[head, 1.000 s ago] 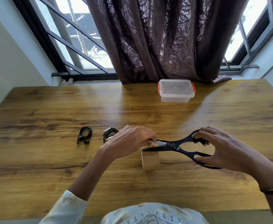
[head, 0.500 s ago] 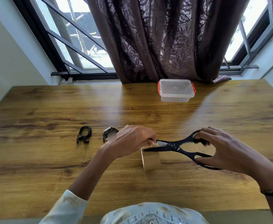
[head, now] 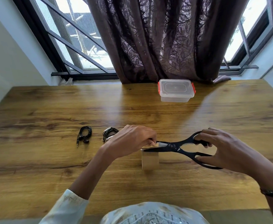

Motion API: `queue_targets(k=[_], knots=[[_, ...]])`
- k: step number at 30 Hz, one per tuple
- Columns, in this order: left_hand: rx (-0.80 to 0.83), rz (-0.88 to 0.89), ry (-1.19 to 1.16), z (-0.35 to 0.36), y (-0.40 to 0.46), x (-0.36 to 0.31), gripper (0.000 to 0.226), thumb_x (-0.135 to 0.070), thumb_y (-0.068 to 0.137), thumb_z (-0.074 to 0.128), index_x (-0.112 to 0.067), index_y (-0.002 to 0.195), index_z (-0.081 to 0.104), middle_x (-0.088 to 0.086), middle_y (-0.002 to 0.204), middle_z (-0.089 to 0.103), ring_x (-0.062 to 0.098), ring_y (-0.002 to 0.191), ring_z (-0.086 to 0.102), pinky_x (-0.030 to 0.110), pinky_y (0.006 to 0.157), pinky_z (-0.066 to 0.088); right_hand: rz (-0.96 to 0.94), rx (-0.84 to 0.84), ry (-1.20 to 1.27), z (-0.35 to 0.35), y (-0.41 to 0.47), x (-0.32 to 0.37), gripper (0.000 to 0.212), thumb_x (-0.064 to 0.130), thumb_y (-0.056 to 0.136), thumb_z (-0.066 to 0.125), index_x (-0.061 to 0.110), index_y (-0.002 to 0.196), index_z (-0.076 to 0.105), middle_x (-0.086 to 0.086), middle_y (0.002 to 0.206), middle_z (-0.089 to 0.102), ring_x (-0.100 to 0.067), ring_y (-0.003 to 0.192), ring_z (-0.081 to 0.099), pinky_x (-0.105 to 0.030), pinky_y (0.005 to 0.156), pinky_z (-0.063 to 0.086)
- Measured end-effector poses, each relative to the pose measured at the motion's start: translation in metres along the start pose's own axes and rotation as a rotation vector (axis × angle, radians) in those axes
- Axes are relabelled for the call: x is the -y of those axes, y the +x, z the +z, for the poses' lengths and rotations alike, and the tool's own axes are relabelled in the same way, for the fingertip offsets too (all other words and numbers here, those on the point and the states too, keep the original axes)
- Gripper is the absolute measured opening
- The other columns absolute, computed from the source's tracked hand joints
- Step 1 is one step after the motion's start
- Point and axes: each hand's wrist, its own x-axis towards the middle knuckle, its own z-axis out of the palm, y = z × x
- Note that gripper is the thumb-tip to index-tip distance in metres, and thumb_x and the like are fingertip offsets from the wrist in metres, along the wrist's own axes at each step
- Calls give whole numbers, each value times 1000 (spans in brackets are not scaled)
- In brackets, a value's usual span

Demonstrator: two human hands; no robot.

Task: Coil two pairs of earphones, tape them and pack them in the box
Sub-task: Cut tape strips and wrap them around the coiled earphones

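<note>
A brown tape roll (head: 150, 160) stands on edge on the wooden table (head: 51, 159). My left hand (head: 132, 141) pinches the pulled tape end at the roll's top. Black scissors (head: 181, 148) are held in my right hand (head: 221, 149), fingers through the handles, with the blades apart across the tape strip. Left of my hands lie two coiled black earphones: one pair (head: 84, 135) lies apart, the other (head: 109, 133) carries a pale band and is partly hidden by my left hand. The clear plastic box (head: 176, 90) with orange clips sits closed at the far edge.
A dark curtain (head: 164, 38) hangs behind the box, with windows on both sides. Bare wood stretches between the box and my hands. The table's near edge is just in front of my body.
The scissor blades have stayed at the tape while my right hand shifted very slightly. My left hand keeps its pinch. Earphones and box have not moved.
</note>
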Motion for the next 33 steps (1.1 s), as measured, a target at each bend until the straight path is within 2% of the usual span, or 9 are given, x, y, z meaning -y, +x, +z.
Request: queue_targets(k=[5,9,12,14,18,23,26,29,33], knots=[[-7,-5,-1,0,0,-1,13,-28,97,51,-21,94,62,-11,90,65,7,83,60,37,71,51,16,8,20,2,-2,1,50,65,76,57,29,109,65,23,82,51,7,76,48,-4,67,37],[1,-9,-2,-1,0,-1,14,-28,97,50,-21,95,62,-11,90,65,7,84,59,37,72,51,28,-5,9,0,-2,3,56,68,75,48,27,108,68,21,79,53,2,70,50,-5,63,35],[5,-14,7,-1,0,-2,15,-29,98,50,-21,96,62,-11,92,66,7,85,59,36,73,51,25,-10,15,-1,-3,4,58,68,75,46,26,108,69,21,79,54,2,70,50,-9,63,39],[1,-13,8,-1,0,-2,15,-29,98,50,-21,95,62,-12,92,66,6,85,59,36,73,51,21,-5,30,-1,-4,4,56,67,75,48,27,108,69,23,79,53,3,69,51,-11,63,42],[2,-20,5,0,0,-2,12,-27,97,51,-22,95,62,-12,92,66,6,85,59,37,73,51,33,11,37,-3,-4,6,45,54,73,67,25,107,71,33,77,42,11,66,47,-2,60,34],[14,-26,-2,-2,0,-3,15,-28,98,50,-21,97,63,-12,94,66,6,87,56,36,74,50,51,-22,63,0,-6,5,59,65,73,50,25,109,72,28,84,50,11,67,49,-4,62,36],[11,-24,-8,-2,-1,-3,16,-30,98,50,-22,97,64,-20,91,59,-1,86,49,32,73,49,68,-24,65,1,-8,5,60,65,72,50,24,107,73,27,87,50,18,69,45,-2,67,34],[12,-26,-5,-2,0,-2,16,-30,98,50,-22,97,63,-23,87,49,-3,84,44,29,71,47,82,-21,76,-1,-9,7,59,65,73,49,22,106,74,26,88,51,18,69,45,-4,67,37],[5,-39,-12,-1,0,0,17,-30,98,49,-22,97,64,-23,87,52,0,85,48,24,70,43,76,-30,80,-3,-9,9,58,63,74,50,22,105,74,30,86,47,17,68,45,-3,66,36]])
